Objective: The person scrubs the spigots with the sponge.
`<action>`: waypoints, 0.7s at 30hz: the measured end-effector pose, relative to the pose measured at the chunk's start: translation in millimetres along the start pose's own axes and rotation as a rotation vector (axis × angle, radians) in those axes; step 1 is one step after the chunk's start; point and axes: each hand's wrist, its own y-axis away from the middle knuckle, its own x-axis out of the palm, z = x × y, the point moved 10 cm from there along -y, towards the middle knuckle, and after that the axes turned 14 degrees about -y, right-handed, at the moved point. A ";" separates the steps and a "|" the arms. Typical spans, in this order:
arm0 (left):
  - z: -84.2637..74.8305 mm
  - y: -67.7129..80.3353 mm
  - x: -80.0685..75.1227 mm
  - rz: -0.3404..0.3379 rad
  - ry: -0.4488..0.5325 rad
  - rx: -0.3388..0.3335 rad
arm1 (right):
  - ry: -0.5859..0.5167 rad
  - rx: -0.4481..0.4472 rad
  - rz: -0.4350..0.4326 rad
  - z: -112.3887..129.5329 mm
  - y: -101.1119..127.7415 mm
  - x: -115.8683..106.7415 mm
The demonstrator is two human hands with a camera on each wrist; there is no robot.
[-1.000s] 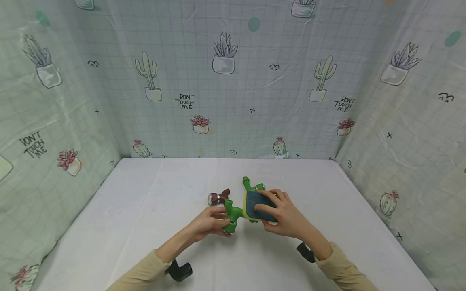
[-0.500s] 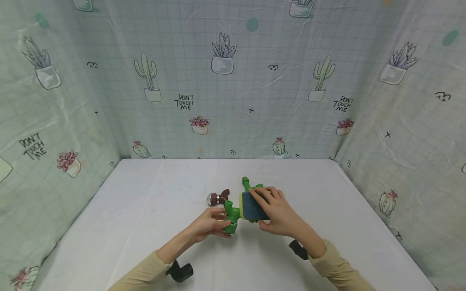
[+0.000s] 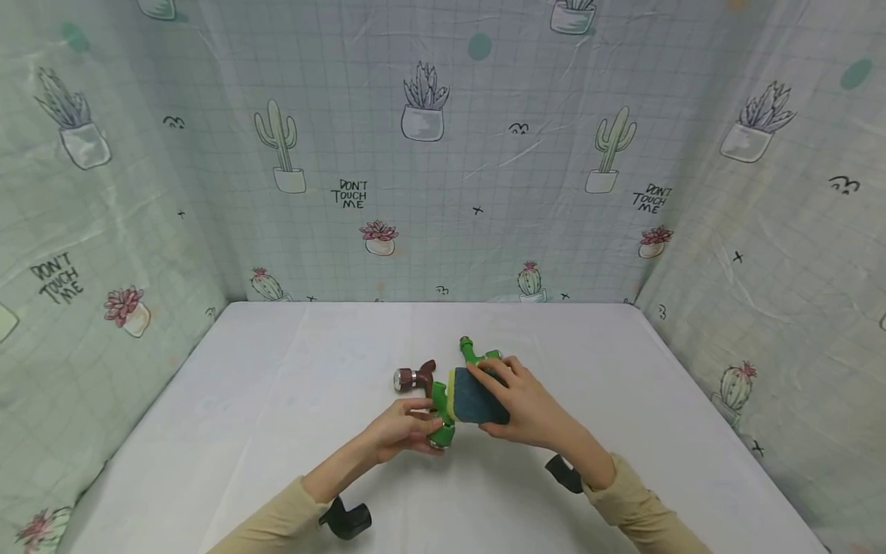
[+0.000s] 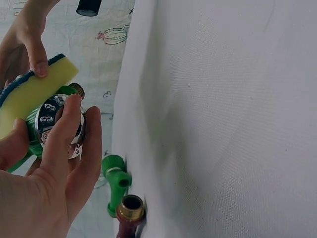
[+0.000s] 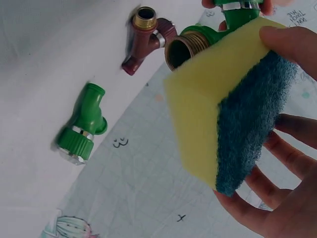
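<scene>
Left hand (image 3: 398, 432) has its fingers (image 4: 69, 124) curled round a green tap fitting (image 3: 441, 419), gripping its chrome-ringed end just above the white table (image 3: 277, 400). Right hand (image 3: 522, 408) pinches a yellow-and-blue sponge (image 3: 471, 398) — fingers clamped on its faces — pressed against the fitting. A brown tap (image 3: 414, 377) and another green tap (image 3: 476, 352) lie just behind.

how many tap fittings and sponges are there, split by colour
green tap fittings: 2, one held, one lying on the table
brown tap fitting: 1
yellow sponge with blue scouring face: 1
total: 4
</scene>
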 end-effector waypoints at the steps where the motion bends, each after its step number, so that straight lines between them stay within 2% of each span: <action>1: 0.2 0.2 -0.4 -0.003 0.009 -0.004 | 0.010 -0.009 -0.004 0.6 0.6 -0.1; 12: -3.9 3.6 -11.4 -0.088 0.133 -0.020 | 0.134 -0.043 -0.098 -0.6 14.2 -3.7; 18: -5.6 4.9 -12.0 -0.104 0.189 -0.020 | 0.198 -0.051 -0.173 -4.2 24.3 -6.6; 21: -8.2 4.7 -10.0 -0.097 0.202 -0.004 | 0.213 -0.082 -0.234 -1.6 26.1 -9.7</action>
